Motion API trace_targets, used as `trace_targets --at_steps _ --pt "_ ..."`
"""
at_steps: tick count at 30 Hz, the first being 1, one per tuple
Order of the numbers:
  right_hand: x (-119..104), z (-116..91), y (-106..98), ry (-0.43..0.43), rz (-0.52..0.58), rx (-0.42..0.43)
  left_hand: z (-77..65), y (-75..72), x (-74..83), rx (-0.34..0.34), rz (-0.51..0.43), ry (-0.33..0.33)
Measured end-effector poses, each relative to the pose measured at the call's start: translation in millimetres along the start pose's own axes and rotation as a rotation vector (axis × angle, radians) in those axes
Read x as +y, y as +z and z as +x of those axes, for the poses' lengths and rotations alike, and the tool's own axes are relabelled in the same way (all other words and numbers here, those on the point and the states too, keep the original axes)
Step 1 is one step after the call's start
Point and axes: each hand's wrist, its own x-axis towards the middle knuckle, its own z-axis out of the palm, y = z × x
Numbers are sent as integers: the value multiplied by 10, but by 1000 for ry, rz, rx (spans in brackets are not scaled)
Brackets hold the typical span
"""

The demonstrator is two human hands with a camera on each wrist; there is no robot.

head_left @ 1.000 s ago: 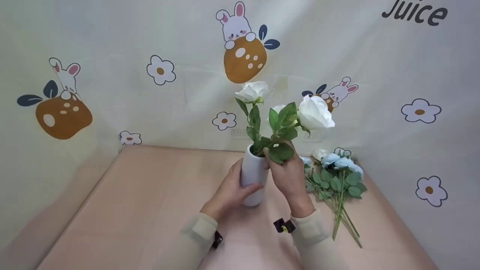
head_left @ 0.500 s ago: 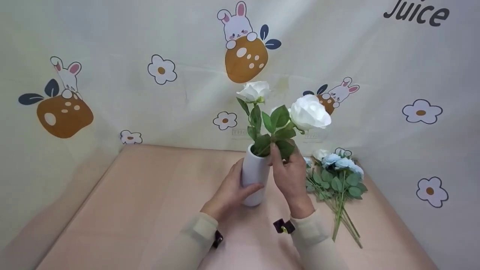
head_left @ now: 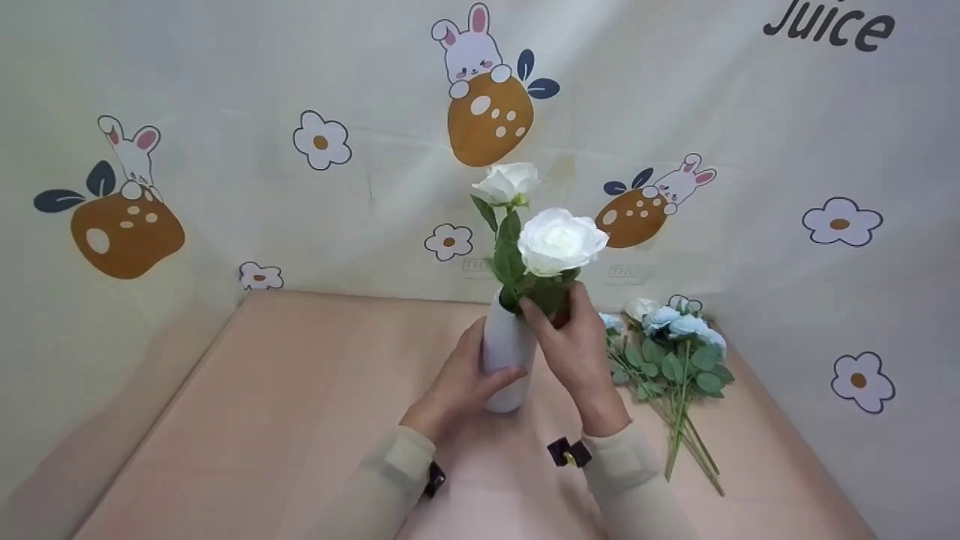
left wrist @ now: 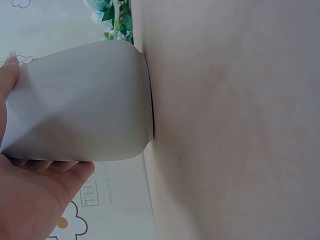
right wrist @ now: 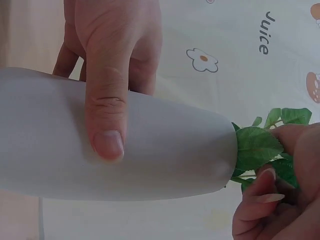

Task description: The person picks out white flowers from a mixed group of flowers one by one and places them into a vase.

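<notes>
Vase (head_left: 510, 341) between hands (head_left: 457, 379) (head_left: 579, 351), white roses (head_left: 562, 241) above

Vase (head_left: 510, 360): one, between left and right edges of table (head_left: 300, 375). White roses (head_left: 562, 241) at its mouth: two visible. Hands: one left hand (head_left: 457, 382), one right hand (head_left: 579, 349). Table's right edge, toward far corner: white bloom (head_left: 642, 308), one; blue blooms (head_left: 687, 325), at least three, overlapping, exact tally unclear. Backdrop, head view: rabbits (head_left: 471, 60), three; orange fruits (head_left: 491, 124), three; outlined flowers (head_left: 841, 223), six.
</notes>
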Motion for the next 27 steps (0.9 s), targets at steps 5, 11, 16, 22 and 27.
trace_targets --at_steps 5,11,16,22,27 --pt "-1 -20 -10 -182 150 108 6 1 -19 -10 0 9" --pt "10 -20 2 -438 156 73 29 5 -33 5 27 47" --pt "9 -30 3 -391 82 7 19 4 -2 7 36 28" --pt "-10 -25 2 -286 34 -90 14 5 22 5 40 3" --pt "-4 -31 20 -227 -12 -191 28 11 8 14 35 12"
